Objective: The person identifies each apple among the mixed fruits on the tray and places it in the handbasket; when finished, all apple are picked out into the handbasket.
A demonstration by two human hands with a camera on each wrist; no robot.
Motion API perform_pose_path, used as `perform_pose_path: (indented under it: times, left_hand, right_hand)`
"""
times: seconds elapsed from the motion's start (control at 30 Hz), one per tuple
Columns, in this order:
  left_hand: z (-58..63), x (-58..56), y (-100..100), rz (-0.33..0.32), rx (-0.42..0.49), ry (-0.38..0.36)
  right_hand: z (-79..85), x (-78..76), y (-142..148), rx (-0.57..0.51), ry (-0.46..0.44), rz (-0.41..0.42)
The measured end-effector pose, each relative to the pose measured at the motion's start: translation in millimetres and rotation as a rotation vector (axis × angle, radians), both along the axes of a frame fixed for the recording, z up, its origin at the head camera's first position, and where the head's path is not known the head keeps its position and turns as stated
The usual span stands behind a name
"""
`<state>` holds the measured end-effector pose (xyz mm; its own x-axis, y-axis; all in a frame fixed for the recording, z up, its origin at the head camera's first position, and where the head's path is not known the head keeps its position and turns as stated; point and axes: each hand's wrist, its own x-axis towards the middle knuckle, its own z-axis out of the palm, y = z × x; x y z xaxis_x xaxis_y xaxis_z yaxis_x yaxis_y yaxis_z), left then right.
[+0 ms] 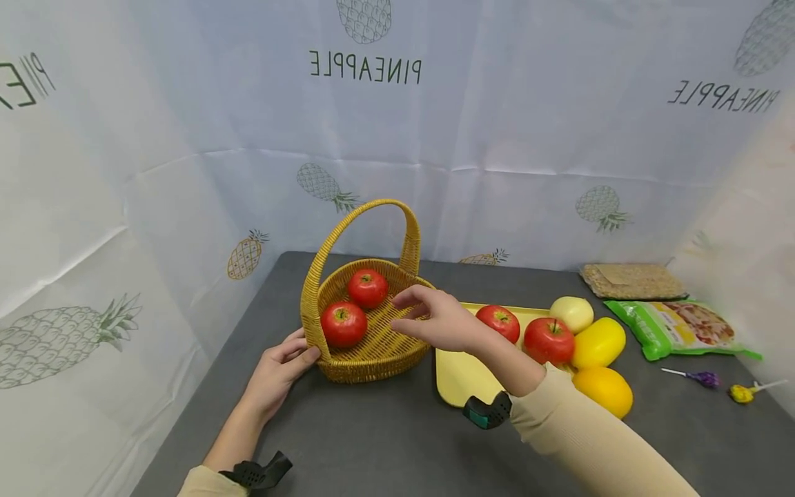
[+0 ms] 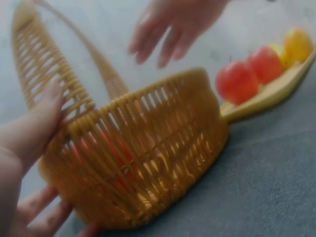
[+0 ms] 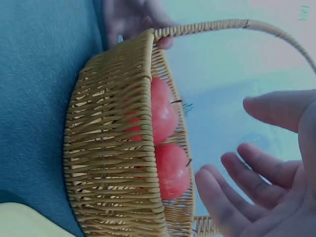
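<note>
1. Head: the left hand is gripping the basket on the surface; the right hand is hovering near its rim.
2. Left wrist: thumb and fingers are clasping the basket's end.
3. Right wrist: the right fingers are hanging loosely apart, released, near two red apples inside.

One wicker basket; inside, two red apples; right of it, one tray, two more apples, two yellow fruits, one pale fruit, two packages, two lollipops.

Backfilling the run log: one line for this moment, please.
left hand: grips basket | right hand: empty, above basket | in basket: two red apples | on tray: two more red apples
</note>
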<state>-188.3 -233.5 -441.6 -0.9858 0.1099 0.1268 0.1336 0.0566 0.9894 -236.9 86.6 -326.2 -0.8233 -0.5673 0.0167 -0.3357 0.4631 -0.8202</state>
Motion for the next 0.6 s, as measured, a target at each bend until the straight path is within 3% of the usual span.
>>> perform_pose_path:
  times: [0.3,0.43,0.6]
  left_hand:
    - [0.3,-0.5,-3.9,0.004,-0.038,-0.001]
    - [0.1,-0.4,-4.0,-0.002,-0.038,0.009]
    - [-0.1,-0.1,-1.2,-0.006,-0.015,0.012]
  right_hand:
    - [-25.9,35.6,33.0,-0.059,0.103,-0.118]
    - [-35.7,42.8,48.7,-0.071,0.119,-0.199]
    - [-35.4,46.4,71.4,-0.065,0.103,-0.302]
